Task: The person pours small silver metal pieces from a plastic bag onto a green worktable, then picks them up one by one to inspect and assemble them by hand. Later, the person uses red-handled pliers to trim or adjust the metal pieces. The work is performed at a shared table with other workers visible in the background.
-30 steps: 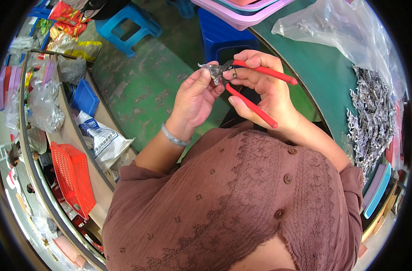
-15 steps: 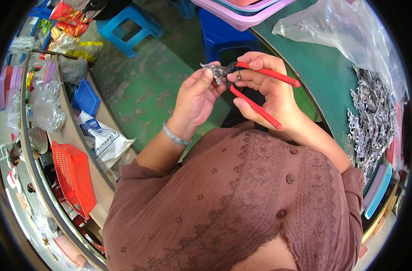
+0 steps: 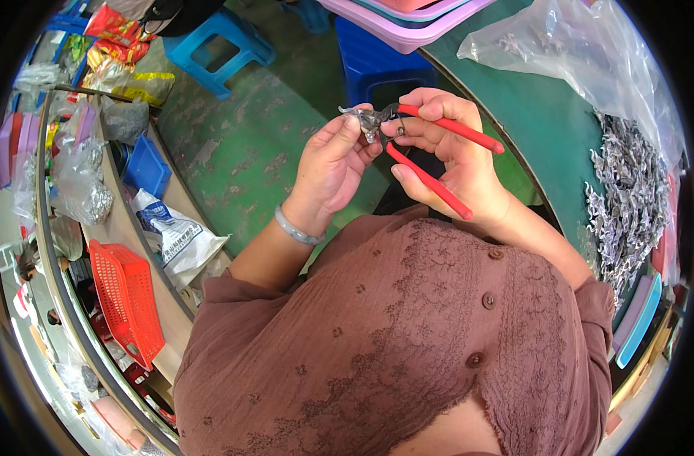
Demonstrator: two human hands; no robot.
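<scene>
The left hand pinches a small grey metal piece at its fingertips, raised above the green floor — the right hand grips red-handled pliers, jaws biting the piece, beside a green desk bearing grey metal parts.

A green-topped surface curves along the right of the frame, carrying a heap of small silver metal pieces and a clear plastic bag. Pink and purple trays sit at the top edge above a dark blue stool; a lighter blue stool stands on the green floor at upper left. At left, a red basket, a blue bin and a white sack line a wooden shelf.
</scene>
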